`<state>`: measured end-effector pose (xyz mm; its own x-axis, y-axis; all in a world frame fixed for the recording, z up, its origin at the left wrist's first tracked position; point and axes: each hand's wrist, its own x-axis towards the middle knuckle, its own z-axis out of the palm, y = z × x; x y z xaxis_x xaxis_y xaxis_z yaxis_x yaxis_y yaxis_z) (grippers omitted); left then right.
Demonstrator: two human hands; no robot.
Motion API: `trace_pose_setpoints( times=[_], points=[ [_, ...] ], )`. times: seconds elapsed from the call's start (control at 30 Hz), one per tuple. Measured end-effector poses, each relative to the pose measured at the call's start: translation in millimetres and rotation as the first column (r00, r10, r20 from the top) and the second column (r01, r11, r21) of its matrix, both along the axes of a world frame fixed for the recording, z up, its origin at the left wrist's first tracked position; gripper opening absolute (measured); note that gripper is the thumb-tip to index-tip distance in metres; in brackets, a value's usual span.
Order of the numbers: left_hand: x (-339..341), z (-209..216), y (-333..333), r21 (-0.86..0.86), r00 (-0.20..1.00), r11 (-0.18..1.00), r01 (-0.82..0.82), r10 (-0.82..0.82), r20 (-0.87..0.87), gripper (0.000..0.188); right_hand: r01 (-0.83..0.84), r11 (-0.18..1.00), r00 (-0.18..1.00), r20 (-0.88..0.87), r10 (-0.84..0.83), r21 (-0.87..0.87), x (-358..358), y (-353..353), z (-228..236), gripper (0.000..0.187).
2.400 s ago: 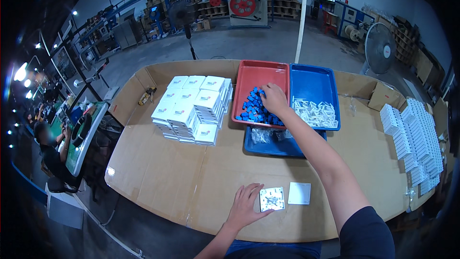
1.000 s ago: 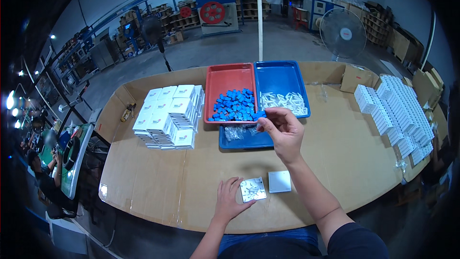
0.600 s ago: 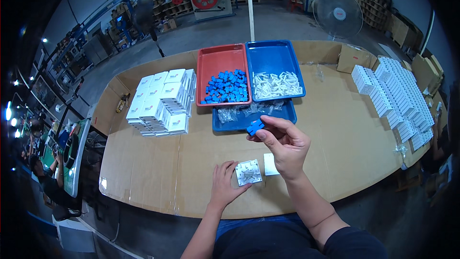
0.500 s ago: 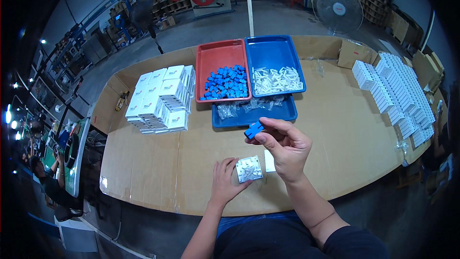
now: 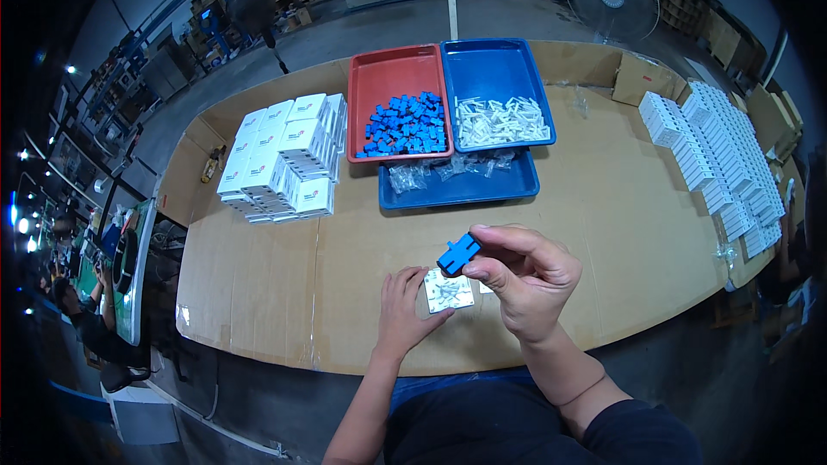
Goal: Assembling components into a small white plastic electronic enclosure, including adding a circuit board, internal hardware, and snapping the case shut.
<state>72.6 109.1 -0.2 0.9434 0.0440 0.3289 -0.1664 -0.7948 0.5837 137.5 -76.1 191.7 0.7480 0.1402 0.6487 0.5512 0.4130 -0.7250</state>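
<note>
Blue plastic connector [image 5: 457, 254] pinched between the thumb and fingertips of the right hand [image 5: 525, 280], held up above the cardboard-covered table [image 5: 258, 275], right over the small white faceplate [image 5: 449, 291]. Half a second ago that hand sat a little farther out, toward the trays; now it has drawn in closer to the body, and the connector hangs just above the plate. The left hand [image 5: 405, 310] stays flat on the table, fingers spread and its fingertips touching the faceplate's left edge, gripping nothing. Up the table, the red tray [image 5: 392, 77] holds the heap of blue connectors, the blue tray [image 5: 491, 73] beside it holds white parts, and a stack of white boxes [image 5: 284, 155] sits to the left, all unmoved.
</note>
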Motion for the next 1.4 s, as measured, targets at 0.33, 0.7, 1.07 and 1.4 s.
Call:
trace_pose_setpoints(
  times=[0.33,0.7,1.07,1.4],
  points=[
    [1.5,-1.4,-0.2,0.0,1.0,1.0,0.001,-0.001,-0.022,0.086,-0.001,0.999,1.0,0.002,0.001,-0.037,3.9,1.4,-2.4,0.033],
    [1.6,-2.5,0.3,-0.004,1.0,1.0,0.008,-0.008,-0.015,0.086,-0.47,0.693,0.577,-0.405,0.71,0.546,21.7,10.3,-39.5,0.028],
    [0.6,-6.3,1.8,-0.011,1.0,1.0,0.002,-0.002,0.005,0.083,-0.528,0.647,0.517,-0.396,0.759,0.55,23.9,5.5,-45.7,0.029],
    [-0.2,0.6,3.7,-0.032,1.0,0.999,0.022,-0.022,-0.013,0.086,-0.581,0.534,0.43,-0.326,0.842,0.615,23.0,4.9,-43.1,0.032]
  ],
)
